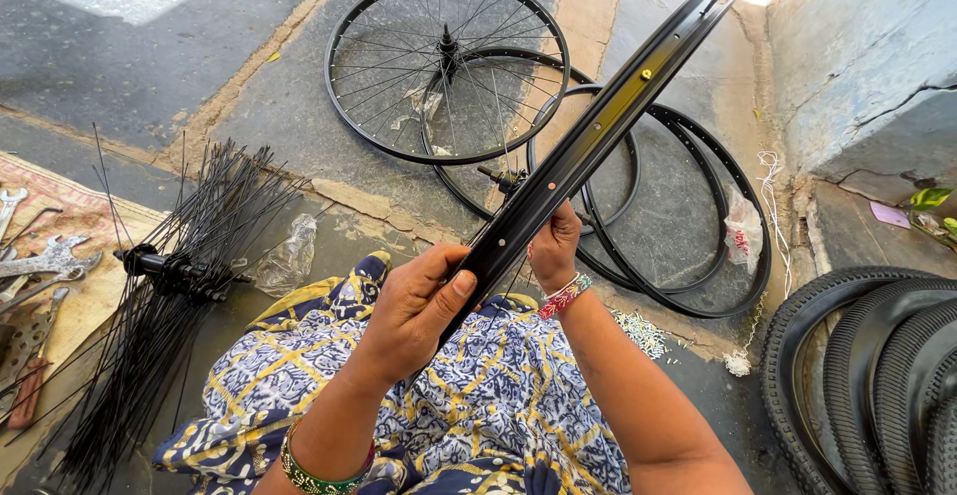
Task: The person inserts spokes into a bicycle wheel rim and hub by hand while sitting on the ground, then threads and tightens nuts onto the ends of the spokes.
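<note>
A black bicycle rim (598, 136) is held edge-on in front of me, running from my lap up to the top right. My left hand (414, 311) grips its near end, thumb pressed on the inner channel. My right hand (553, 251) holds the rim from behind, just past the left hand, with a beaded bracelet on the wrist. A small hub with a few spokes (503, 178) sits just behind the rim. My blue and yellow patterned clothing (478, 385) lies below both hands.
A spoked wheel (446, 64) and bare rims (698, 216) lie on the stone floor ahead. A hub with a fan of loose spokes (164, 286) is at my left, beside wrenches (45, 261) on a mat. Stacked tyres (877, 375) stand at the right by a wall.
</note>
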